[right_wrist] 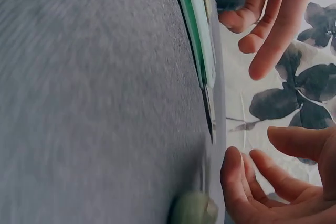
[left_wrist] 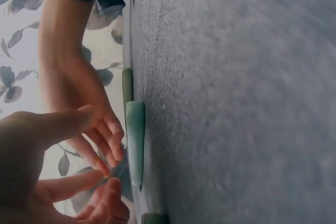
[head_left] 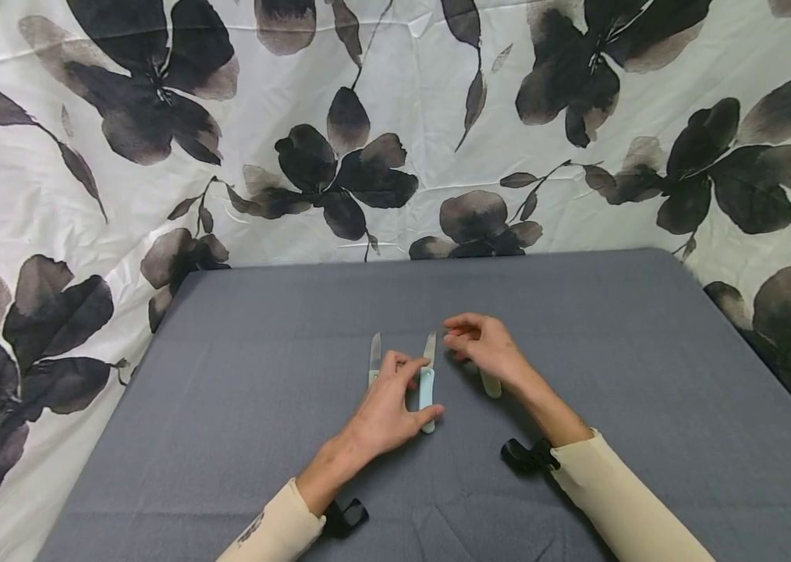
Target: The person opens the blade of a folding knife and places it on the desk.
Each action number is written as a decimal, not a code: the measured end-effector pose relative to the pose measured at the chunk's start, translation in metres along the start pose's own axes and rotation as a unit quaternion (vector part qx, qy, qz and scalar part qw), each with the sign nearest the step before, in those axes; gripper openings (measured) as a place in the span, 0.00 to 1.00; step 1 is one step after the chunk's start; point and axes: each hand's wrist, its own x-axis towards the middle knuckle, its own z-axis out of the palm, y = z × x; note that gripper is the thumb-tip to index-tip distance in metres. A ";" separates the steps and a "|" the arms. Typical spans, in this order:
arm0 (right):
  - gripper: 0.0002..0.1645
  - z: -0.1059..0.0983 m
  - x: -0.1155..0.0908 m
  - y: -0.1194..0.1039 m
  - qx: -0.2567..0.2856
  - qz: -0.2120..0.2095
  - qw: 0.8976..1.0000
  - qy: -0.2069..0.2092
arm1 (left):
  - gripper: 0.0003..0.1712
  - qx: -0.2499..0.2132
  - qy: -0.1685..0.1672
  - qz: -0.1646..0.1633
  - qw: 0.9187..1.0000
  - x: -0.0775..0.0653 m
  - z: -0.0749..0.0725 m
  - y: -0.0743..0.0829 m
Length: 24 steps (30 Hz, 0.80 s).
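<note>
The knife handle point(head_left: 427, 388) is pale blue, the backdrop point(head_left: 430, 133) dark-flowered white

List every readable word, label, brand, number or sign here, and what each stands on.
No readable text.
Small dark mark on the cream fabric left sleeve: too small and blurred to tell whether it is lettering.
Slim knife with pale-blue handle and metal blade: no lettering visible.

Left of the light-blue-handled knife point(head_left: 427, 393), the left hand point(head_left: 384, 410) hides most of the handle of a pale-green-handled knife point(head_left: 374, 359). Right of the light-blue-handled knife, the right hand point(head_left: 492, 347) covers the far end of a pale green handle point(head_left: 491, 385); in the right wrist view that handle, blurred, runs off the bottom edge. The dark print point(head_left: 251, 529) on the left sleeve point(head_left: 281, 524), down and left of the light-blue-handled knife, is too small to read.
</note>
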 end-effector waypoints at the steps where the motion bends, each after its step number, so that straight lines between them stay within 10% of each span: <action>1: 0.21 -0.002 -0.001 0.001 -0.004 -0.005 1.000 0.006 | 0.38 0.000 0.000 0.007 1.000 0.001 0.000 0.000; 14: 0.17 -0.032 -0.011 0.009 -0.113 -0.025 0.991 0.062 | 0.29 -0.022 -0.032 0.063 0.997 0.012 0.012 0.011; 24: 0.21 -0.049 -0.014 0.021 -0.179 0.028 0.983 0.019 | 0.27 -0.014 -0.051 0.055 0.997 0.019 0.023 0.023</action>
